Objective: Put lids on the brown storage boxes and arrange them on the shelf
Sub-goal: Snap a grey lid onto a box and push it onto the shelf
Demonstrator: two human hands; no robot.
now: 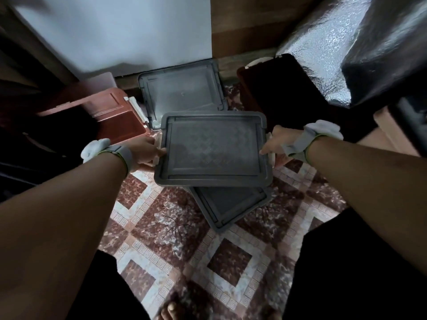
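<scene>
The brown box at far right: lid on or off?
Off. The brown box shows a dark open top with no grey lid over it; one grey lid is held between the left hand and right hand.

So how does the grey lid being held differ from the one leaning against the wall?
The held lid is gripped at both short ends by the left hand and right hand, roughly level; the leaning lid stands tilted and untouched, partly hidden behind it. Both are grey, rectangular and rimmed.
</scene>
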